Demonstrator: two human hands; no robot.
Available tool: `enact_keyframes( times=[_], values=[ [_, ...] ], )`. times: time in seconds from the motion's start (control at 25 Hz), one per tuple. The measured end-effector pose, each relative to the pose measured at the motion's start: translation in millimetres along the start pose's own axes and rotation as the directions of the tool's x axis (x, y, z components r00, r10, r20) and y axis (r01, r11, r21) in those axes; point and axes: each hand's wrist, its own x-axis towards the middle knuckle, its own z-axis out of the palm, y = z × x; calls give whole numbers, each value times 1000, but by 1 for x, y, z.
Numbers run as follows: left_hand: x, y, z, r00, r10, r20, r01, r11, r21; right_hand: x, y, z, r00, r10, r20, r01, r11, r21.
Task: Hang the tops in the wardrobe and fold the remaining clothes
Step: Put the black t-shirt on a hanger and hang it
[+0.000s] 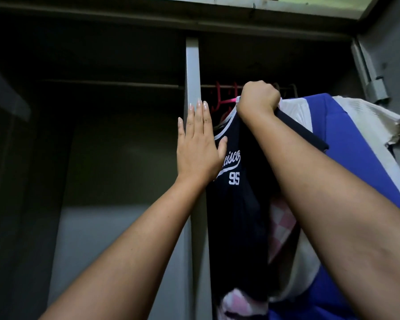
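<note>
I am gripping the navy top point(238, 204) at its collar with my right hand point(258, 98), left hand point(198, 146) flat against the wardrobe post point(192, 65); its hanger could be missing the rail point(219, 86).

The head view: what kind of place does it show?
Most likely the inside of a wardrobe: a hanging rail crosses the dark compartment, pink hangers hang from it, and the right hand holds a navy top up there.

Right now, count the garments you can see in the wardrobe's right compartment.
4, maybe more hidden: a navy top gripped by the right hand, a pink checked piece behind it, a blue garment to the right, and a cream one at far right.
</note>
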Motion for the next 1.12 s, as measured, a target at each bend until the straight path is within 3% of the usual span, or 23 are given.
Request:
enact_keyframes(
  times=[0.16, 0.32, 0.4, 0.52, 0.64, 0.72, 0.84, 0.96, 1.04, 1.12],
  values=[
    [-25, -9, -11, 989, 37, 140, -25, 996, -86, -38, 29, -17, 976, 189, 104, -214, 908, 361],
    [-94, -31, -38, 961, -3, 277, 65, 974, -215, -113, 61, -14, 910, 208, 359, -360, 825, 436],
    [-129, -42, -54, 920, -88, 382, 202, 942, -269, -159, 77, -11, 858, 175, 483, -408, 804, 433],
    [-174, -47, -80, 784, -238, 573, 505, 782, -366, -229, 97, -12, 708, 104, 699, -489, 786, 378],
    [-198, -42, -112, 592, -251, 766, 726, 579, -372, -289, 114, -38, 470, 53, 881, -637, 712, 297],
    [-210, -40, -126, 518, -197, 833, 783, 502, -368, -324, 125, -58, 377, 59, 924, -726, 638, 255],
    [-231, -33, -138, 471, -218, 855, 853, 359, -379, -369, 139, -74, 350, 117, 930, -807, 541, 236],
    [-256, -7, -147, 401, -217, 890, 899, 278, -337, -403, 153, -87, 290, 169, 942, -844, 510, 168],
    [-266, 18, -151, 412, -162, 897, 896, 250, -366, -415, 165, -101, 276, 198, 941, -859, 489, 149],
    [-267, 42, -156, 432, -112, 895, 888, 230, -399, -421, 178, -122, 305, 228, 925, -871, 460, 174]
  ],
)
